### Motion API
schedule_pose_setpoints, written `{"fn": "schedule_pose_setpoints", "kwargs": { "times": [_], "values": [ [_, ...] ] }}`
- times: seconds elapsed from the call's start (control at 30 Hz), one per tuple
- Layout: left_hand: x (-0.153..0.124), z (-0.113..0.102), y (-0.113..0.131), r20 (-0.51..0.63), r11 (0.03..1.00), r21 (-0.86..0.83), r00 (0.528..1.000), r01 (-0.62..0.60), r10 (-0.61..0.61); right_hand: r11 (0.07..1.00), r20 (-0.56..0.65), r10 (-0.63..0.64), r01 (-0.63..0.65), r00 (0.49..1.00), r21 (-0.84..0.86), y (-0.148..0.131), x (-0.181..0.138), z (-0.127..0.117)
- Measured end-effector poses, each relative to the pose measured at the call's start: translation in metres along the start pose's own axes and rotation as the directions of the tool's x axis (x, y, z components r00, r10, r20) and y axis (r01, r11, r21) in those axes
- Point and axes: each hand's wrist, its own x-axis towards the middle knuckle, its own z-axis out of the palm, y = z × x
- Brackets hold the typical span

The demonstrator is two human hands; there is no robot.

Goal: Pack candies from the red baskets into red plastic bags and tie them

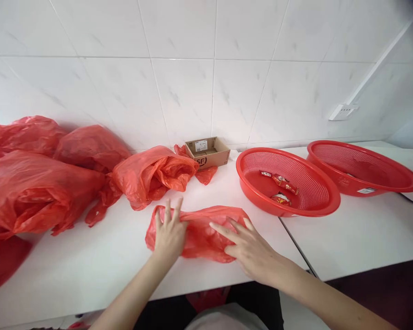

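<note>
A small red plastic bag [201, 229] lies flattened on the white counter [89, 266] in front of me. My left hand [169, 231] rests flat on the bag's left end, fingers spread. My right hand [245, 245] lies flat on the bag's right end, fingers stretched out. Neither hand grips anything.
Several full red plastic bags [37, 183] pile up at the left, one [151, 174] nearer the middle. A small cardboard box [207, 152] stands by the tiled wall. Two red mesh baskets sit at the right: the nearer [316, 204] holds a few small red packets [281, 185], the farther [365, 185] beside it.
</note>
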Motion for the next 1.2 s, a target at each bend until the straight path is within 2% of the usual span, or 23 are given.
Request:
{"fn": "schedule_pose_setpoints", "kwargs": {
  "times": [0.1, 0.2, 0.23, 0.3, 0.37, 0.43, 0.5, 0.57, 0.67, 0.73, 0.8, 0.87, 0.97, 1.03, 1.07, 1.1, 1.13, 1.17, 1.2],
  "values": [
    [0.005, 0.009, -0.025, 0.065, 0.996, 0.040, 0.995, 0.074, -0.076, 0.991, 0.098, 0.067, -0.078, 0.993, 0.107, 0.011, -0.024, -0.006],
    [0.003, 0.003, -0.028, 0.104, 0.999, 0.024, 0.993, 0.047, -0.049, 0.966, 0.169, 0.134, -0.167, 0.976, 0.197, 0.013, -0.034, -0.026],
    [0.001, 0.000, -0.024, 0.112, 0.999, 0.019, 0.993, 0.033, -0.035, 0.958, 0.145, 0.138, -0.170, 0.980, 0.231, 0.010, -0.033, -0.032],
    [0.000, -0.005, -0.010, 0.116, 1.000, 0.006, 0.993, 0.005, -0.006, 0.947, 0.001, 0.136, -0.130, 0.991, 0.294, 0.001, -0.021, -0.039],
    [0.000, -0.007, 0.005, 0.114, 1.000, -0.015, 0.993, -0.020, 0.022, 0.949, -0.164, 0.122, -0.067, 0.979, 0.307, -0.008, -0.004, -0.034],
    [0.000, -0.006, 0.015, 0.109, 0.999, -0.035, 0.993, -0.038, 0.041, 0.970, -0.217, 0.070, -0.016, 0.974, 0.242, -0.011, 0.013, -0.017],
    [0.001, -0.003, 0.016, 0.116, 0.998, -0.048, 0.992, -0.046, 0.052, 0.993, -0.140, 0.044, -0.029, 0.989, 0.111, -0.004, 0.025, 0.001],
    [0.000, -0.001, 0.007, 0.142, 0.998, -0.052, 0.989, -0.031, 0.038, 0.992, 0.005, 0.127, -0.127, 0.992, -0.014, 0.010, 0.029, 0.011],
    [-0.003, 0.001, -0.014, 0.190, 0.998, -0.040, 0.981, 0.058, -0.050, 0.942, 0.227, 0.334, -0.326, 0.915, -0.072, 0.032, 0.024, 0.007],
    [-0.007, 0.000, -0.024, 0.224, 0.993, -0.043, 0.970, 0.109, -0.096, 0.915, 0.304, 0.397, -0.400, 0.866, -0.056, 0.040, 0.020, -0.001],
    [-0.011, 0.000, -0.026, 0.261, 0.992, -0.072, 0.962, 0.108, -0.086, 0.909, 0.290, 0.406, -0.416, 0.867, -0.028, 0.039, 0.016, -0.008],
    [-0.015, -0.002, -0.025, 0.291, 0.987, -0.134, 0.956, 0.090, -0.047, 0.912, 0.208, 0.394, -0.409, 0.895, 0.034, 0.032, 0.010, -0.018],
    [-0.019, -0.004, -0.023, 0.320, 0.944, -0.314, 0.947, 0.103, 0.003, 0.910, 0.111, 0.257, -0.279, 0.960, 0.306, 0.024, 0.000, -0.045],
    [-0.022, -0.005, -0.023, 0.331, 0.885, -0.450, 0.943, 0.119, 0.042, 0.862, 0.002, 0.215, -0.191, 0.977, 0.470, 0.036, -0.006, -0.073],
    [-0.023, -0.006, -0.023, 0.329, 0.853, -0.509, 0.942, 0.116, 0.069, 0.850, -0.062, 0.259, -0.197, 0.964, 0.489, 0.049, -0.008, -0.087],
    [-0.025, -0.006, -0.022, 0.321, 0.819, -0.563, 0.943, 0.112, 0.092, 0.854, -0.133, 0.351, -0.259, 0.927, 0.452, 0.066, -0.010, -0.100],
    [-0.026, -0.007, -0.020, 0.304, 0.784, -0.611, 0.947, 0.111, 0.103, 0.862, -0.137, 0.438, -0.372, 0.888, 0.343, 0.087, -0.012, -0.111],
    [-0.028, -0.009, -0.017, 0.282, 0.749, -0.652, 0.954, 0.113, 0.102, 0.857, -0.083, 0.503, -0.484, 0.861, 0.176, 0.108, -0.014, -0.118],
    [-0.029, -0.010, -0.014, 0.261, 0.717, -0.687, 0.961, 0.120, 0.090, 0.828, 0.042, 0.561, -0.561, 0.827, -0.003, 0.128, -0.015, -0.121]
  ]
}}
